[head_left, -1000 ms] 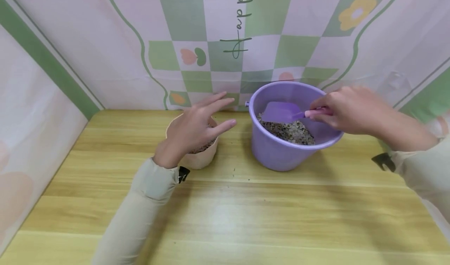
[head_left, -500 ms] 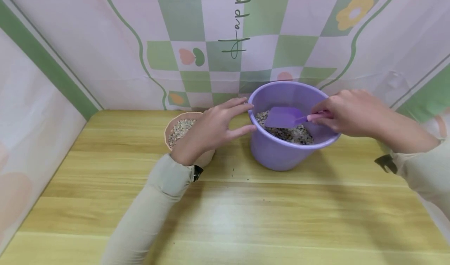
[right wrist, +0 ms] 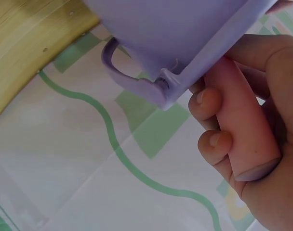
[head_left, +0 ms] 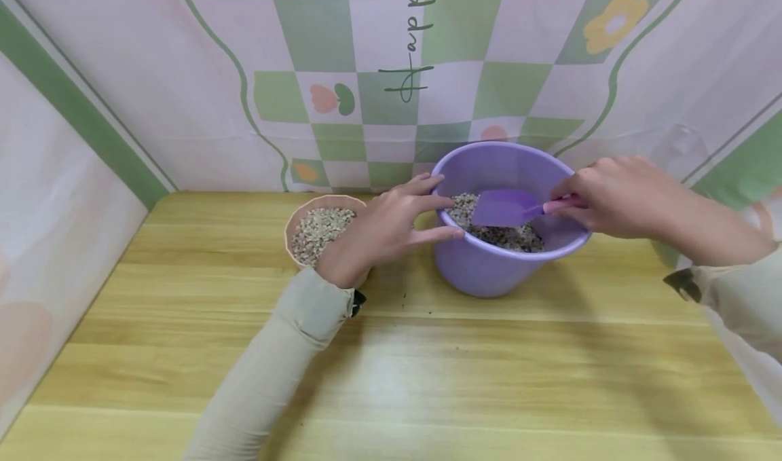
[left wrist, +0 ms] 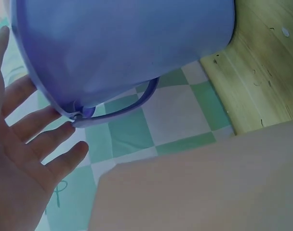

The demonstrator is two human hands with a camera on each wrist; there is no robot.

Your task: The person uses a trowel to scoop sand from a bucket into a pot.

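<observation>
A purple bucket (head_left: 489,274) stands on the wooden table with grey and dark gravel (head_left: 516,238) inside. My right hand (head_left: 611,199) grips the pink handle (right wrist: 247,125) of a small purple shovel (head_left: 502,208), its fingers curled round it in the right wrist view. The flat blade is inside the bucket, over the gravel; whether its edge digs in I cannot tell. At the bucket's left rim, my left hand (head_left: 397,218) touches with its fingers fairly straight and spread. Beneath that forearm, partly covered, is a peach pot (head_left: 296,218) holding pale gravel (head_left: 320,233).
Behind the table hangs a green and white checked cloth (head_left: 391,101). The bucket's handle (left wrist: 122,113) hangs down its far side in the left wrist view. A few dark specks lie on the tabletop (head_left: 391,366) in front of the bucket.
My left hand has moved right from above the pot to the bucket's rim, uncovering the pot's gravel. The shovel blade has shifted slightly right and lower inside the bucket.
</observation>
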